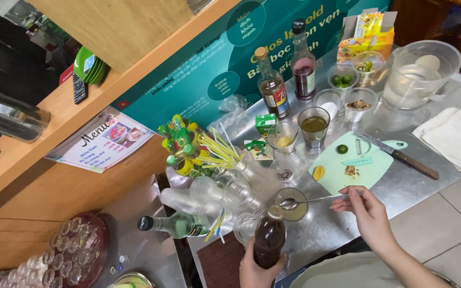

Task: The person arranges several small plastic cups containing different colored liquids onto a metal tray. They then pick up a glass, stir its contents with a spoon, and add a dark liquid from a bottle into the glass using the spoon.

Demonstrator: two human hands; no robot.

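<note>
Left hand (255,269) tilting brown bottle (269,239), right hand (366,210) holding spoon (316,200) over glass (293,205)

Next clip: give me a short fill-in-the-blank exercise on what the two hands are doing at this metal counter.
1. The left hand grips a dark brown glass ____ tilted toward the spoon.
2. The right hand holds a long metal spoon over a small clear ____.
3. A wooden-handled knife lies partly on the pale green ____ board.

Missing words: bottle; glass; cutting
</note>
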